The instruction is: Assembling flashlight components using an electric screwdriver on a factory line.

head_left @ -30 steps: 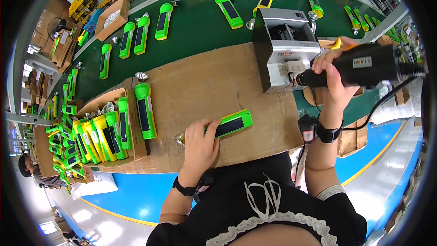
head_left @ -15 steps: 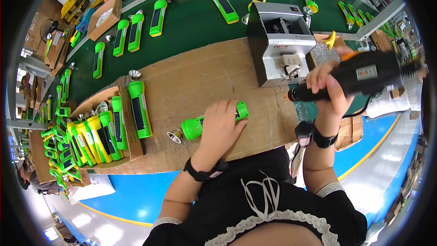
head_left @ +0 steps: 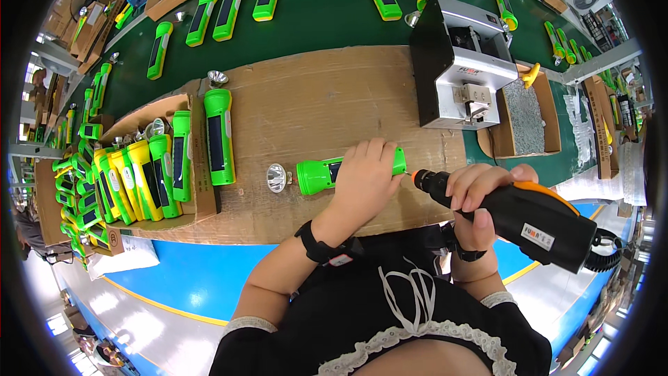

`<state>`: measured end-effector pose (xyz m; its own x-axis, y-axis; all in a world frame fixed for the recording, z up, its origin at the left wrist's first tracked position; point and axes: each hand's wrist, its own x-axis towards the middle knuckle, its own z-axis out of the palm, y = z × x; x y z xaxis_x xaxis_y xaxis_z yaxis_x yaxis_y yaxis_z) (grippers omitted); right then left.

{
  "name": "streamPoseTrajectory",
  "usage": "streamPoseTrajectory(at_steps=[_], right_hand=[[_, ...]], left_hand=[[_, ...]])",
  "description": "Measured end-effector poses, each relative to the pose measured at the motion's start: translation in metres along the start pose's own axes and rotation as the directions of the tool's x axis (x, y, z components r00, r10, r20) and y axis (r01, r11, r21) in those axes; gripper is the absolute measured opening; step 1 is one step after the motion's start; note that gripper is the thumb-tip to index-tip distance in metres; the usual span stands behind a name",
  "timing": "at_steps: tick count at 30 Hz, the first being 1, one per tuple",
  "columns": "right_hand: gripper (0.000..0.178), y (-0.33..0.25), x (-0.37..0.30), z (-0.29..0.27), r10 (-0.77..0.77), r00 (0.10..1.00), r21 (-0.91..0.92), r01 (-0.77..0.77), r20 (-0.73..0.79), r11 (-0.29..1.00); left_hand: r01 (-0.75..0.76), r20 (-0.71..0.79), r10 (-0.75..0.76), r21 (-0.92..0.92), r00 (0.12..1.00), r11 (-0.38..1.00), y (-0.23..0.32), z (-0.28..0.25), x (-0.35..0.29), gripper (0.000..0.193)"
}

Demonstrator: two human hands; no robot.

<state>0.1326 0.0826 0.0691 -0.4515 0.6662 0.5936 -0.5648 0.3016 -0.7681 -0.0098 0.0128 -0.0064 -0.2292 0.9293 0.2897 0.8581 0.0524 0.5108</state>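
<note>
A green flashlight with a dark panel lies on its side on the cardboard sheet. My left hand is wrapped over its handle and holds it against the sheet. A silver reflector cup sits beside its wide end. In my right hand is a black electric screwdriver with an orange lever and a coiled cord. The screwdriver's orange-ringed tip is at the narrow end of the flashlight; whether it touches a screw is too small to tell.
A grey-black screw feeder machine stands right of the cardboard. Next to it is a box of small metal parts. At left, a carton holds several green and yellow flashlights, with another flashlight beside it. More lie on the green belt.
My right hand has brought the screwdriver down and left from beside the machine to the flashlight's narrow end. My left hand still holds the flashlight. The view has shifted slightly.
</note>
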Motion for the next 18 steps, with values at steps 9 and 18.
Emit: streamPoseTrajectory(at_steps=[9,18], right_hand=[[0.051,0.016,-0.001,0.007,0.039,0.999,-0.018,-0.039,-0.017,0.999],[0.046,0.034,-0.002,0.002,0.032,0.985,-0.096,-0.016,0.171,0.995]], left_hand=[[0.007,-0.031,-0.007,-0.010,1.000,1.000,-0.001,-0.001,-0.001,0.045],[0.035,-0.013,-0.036,-0.058,0.999,0.998,-0.001,0.001,-0.004,0.050]])
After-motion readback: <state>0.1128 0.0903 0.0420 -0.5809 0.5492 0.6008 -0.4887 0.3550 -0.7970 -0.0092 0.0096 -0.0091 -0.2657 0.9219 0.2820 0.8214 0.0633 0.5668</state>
